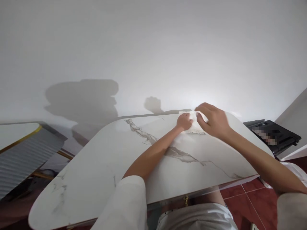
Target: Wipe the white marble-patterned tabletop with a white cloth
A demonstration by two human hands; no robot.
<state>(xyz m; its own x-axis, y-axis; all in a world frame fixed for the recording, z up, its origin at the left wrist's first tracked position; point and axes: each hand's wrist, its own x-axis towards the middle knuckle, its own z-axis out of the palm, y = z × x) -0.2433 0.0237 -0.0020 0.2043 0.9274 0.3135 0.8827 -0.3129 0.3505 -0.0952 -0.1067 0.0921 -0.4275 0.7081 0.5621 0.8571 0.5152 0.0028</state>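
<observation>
A thin white cloth or paper towel (194, 127) lies near the far edge of a white marble-patterned table (91, 166). My left hand (184, 122) is on the left part of this cloth, its fingers bent and gripping it against the tabletop. My right hand (213, 118) hovers over the cloth's right side. Its thumb stands apart from the curved fingers, and nothing shows between them. Part of the cloth is hidden behind the right hand.
A grey wall (153, 57) rises behind the table and carries my shadow. At left stands a ribbed grey cabinet (24, 159) with a gold-edged white top. An open black case (275, 135) sits beyond the table's right end, above a red tiled floor (251, 198).
</observation>
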